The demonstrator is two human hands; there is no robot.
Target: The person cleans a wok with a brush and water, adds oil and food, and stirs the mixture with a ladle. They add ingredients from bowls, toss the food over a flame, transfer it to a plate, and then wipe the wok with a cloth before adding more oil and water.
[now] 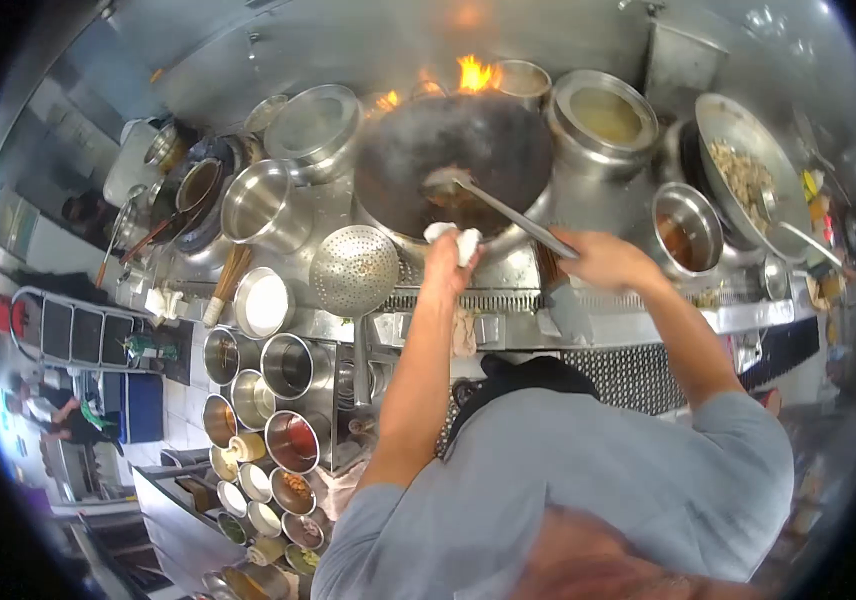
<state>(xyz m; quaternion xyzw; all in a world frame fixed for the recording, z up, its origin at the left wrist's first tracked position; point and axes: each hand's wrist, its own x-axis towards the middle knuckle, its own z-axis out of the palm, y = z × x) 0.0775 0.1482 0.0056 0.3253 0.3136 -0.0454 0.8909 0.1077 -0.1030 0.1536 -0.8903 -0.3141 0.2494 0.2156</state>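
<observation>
A large dark wok [388, 165] sits on the burner in front of me, smoke over it and flames [476, 75] rising behind its far rim. With a folded white cloth [466, 243] between its fingers, my left hand [445, 268] grips the wok's near edge. My right hand [603, 258] is wrapped round the handle of a metal ladle [513, 215]. The ladle's bowl is down inside the wok, near some brownish food [451, 198] that smoke partly hides.
A perforated strainer [354, 270] lies left of the wok. Steel pots [266, 208] and a lidded pot [314, 125] stand beyond it. Rightward are a pot of yellowish liquid [603, 112], a pot of brown sauce [686, 238] and a pan of cut food [743, 180]. Seasoning containers [295, 440] line the lower left.
</observation>
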